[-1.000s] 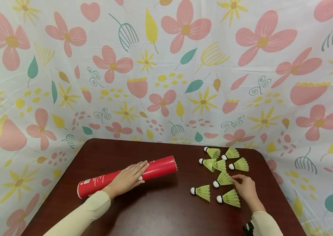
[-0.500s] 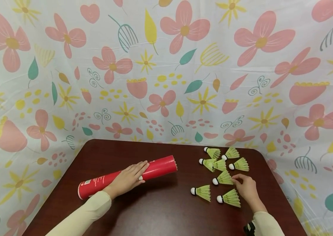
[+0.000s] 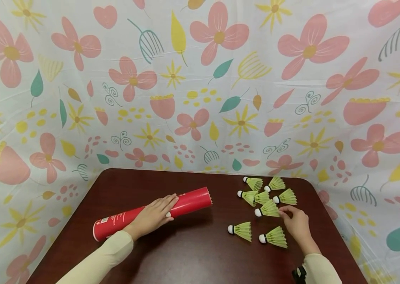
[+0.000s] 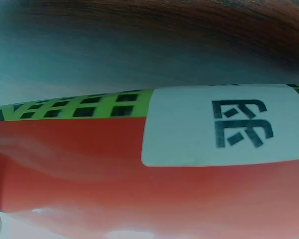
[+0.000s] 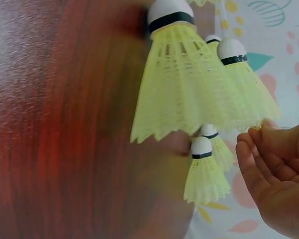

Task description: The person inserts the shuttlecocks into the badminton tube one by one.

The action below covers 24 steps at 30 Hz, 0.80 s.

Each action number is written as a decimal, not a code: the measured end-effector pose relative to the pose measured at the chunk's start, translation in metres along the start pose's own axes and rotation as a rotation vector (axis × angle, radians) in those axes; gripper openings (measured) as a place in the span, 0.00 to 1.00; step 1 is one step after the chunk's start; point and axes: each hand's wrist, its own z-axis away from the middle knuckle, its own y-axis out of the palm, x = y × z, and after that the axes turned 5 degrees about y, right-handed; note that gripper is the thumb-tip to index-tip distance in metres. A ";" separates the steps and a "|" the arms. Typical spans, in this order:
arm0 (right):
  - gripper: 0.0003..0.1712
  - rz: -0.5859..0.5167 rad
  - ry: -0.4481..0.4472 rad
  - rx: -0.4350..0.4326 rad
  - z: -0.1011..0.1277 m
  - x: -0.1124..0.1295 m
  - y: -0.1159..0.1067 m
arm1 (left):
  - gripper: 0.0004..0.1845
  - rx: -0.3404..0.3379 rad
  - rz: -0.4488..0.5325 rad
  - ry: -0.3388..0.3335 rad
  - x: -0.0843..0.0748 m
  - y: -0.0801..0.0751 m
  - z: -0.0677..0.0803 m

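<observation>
My left hand (image 3: 153, 217) lies over the middle of a red shuttlecock tube (image 3: 196, 200), fingers across the top and thumb at the near side. The tube slants on the table, its rough-edged end toward the shuttlecocks. In the left wrist view the tube (image 4: 79, 164) shows a white label and a green-black checked band. At the right, my right hand (image 3: 296, 224) pinches the skirt edge of a yellow shuttlecock (image 3: 268, 209), its white cork pointing left. The right wrist view shows thumb and fingertips meeting at that shuttlecock's (image 5: 251, 87) skirt rim.
Two shuttlecocks lie nearer me, one to the left (image 3: 242, 231) and one to the right (image 3: 274, 237). Several more, including one at the right (image 3: 285, 197), cluster by the far right edge of the dark wooden table (image 3: 185, 256). A flowered cloth (image 3: 200, 79) surrounds the table.
My right hand and the pinched shuttlecock have moved slightly away from me, toward the far cluster, and its cork has swung round. The left hand and tube have stayed in place.
</observation>
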 end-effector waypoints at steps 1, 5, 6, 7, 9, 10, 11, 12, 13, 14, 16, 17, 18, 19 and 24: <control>0.06 0.000 0.002 -0.002 0.000 0.001 -0.001 | 0.43 -0.002 -0.006 0.004 0.000 0.000 0.000; 0.06 -0.007 0.008 -0.001 -0.002 0.008 -0.003 | 0.42 -0.007 -0.032 0.020 0.000 -0.001 0.000; 0.07 -0.012 0.009 -0.001 -0.003 0.009 -0.003 | 0.42 -0.009 -0.035 0.022 0.000 -0.001 0.000; 0.07 -0.016 0.007 -0.003 -0.003 0.011 -0.004 | 0.42 -0.011 -0.036 0.023 0.000 -0.001 0.000; 0.08 -0.029 0.002 -0.009 -0.005 0.015 -0.003 | 0.42 -0.014 -0.037 0.025 0.000 -0.001 0.000; 0.08 -0.033 -0.003 -0.017 -0.005 0.017 -0.003 | 0.42 -0.016 -0.037 0.025 0.000 -0.001 0.000; 0.07 -0.038 -0.008 -0.026 -0.006 0.020 -0.002 | 0.42 -0.017 -0.037 0.024 0.000 -0.001 0.000; 0.07 -0.043 -0.013 -0.035 -0.006 0.022 -0.002 | 0.42 -0.017 -0.036 0.022 0.000 -0.001 0.000; 0.07 -0.046 -0.013 -0.043 -0.006 0.024 0.000 | 0.42 -0.018 -0.034 0.021 -0.001 -0.001 0.001; 0.07 -0.052 -0.012 -0.048 -0.006 0.026 0.001 | 0.42 -0.018 -0.033 0.019 -0.001 -0.001 0.001; 0.07 -0.064 -0.010 -0.057 -0.006 0.030 0.003 | 0.42 -0.022 -0.030 0.018 -0.001 -0.001 0.001; 0.07 -0.073 -0.006 -0.058 -0.006 0.032 0.004 | 0.42 -0.026 -0.029 0.019 -0.001 0.000 0.001; 0.07 -0.080 -0.003 -0.059 -0.006 0.033 0.006 | 0.42 -0.032 -0.027 0.021 -0.001 0.000 0.001; 0.07 -0.089 0.001 -0.062 -0.007 0.035 0.008 | 0.42 -0.038 -0.028 0.023 -0.001 0.000 0.001; 0.06 -0.114 -0.005 -0.091 -0.007 0.045 0.017 | 0.44 -0.059 -0.028 0.035 -0.001 0.001 0.002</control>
